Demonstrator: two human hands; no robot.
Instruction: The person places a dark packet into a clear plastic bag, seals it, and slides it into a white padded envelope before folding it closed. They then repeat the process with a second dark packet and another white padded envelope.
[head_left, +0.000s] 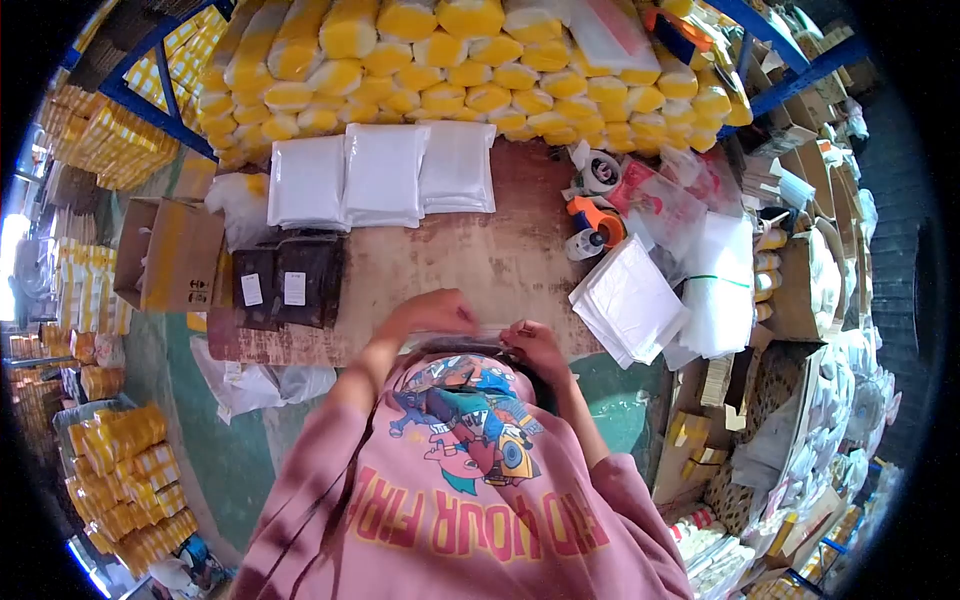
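Note:
My left hand [438,311] lies at the near edge of the table, fingers stretched to the right over a clear plastic bag [462,339]. My right hand [535,344] has its fingers closed on the right end of that bag. The bag lies close against my pink shirt, so its lower part and contents are hard to make out. Two dark packets with white labels [318,285] lie to the left of my hands. Beyond them rest three stacks of white plastic packets [383,178].
To the right sit a stack of white sheets [630,303], a bundle of clear bags [718,280], a small bottle [585,244] and an orange tape dispenser [594,215]. Yellow-and-white rolls [440,75] are piled behind the table. An open cardboard box [175,255] stands at left.

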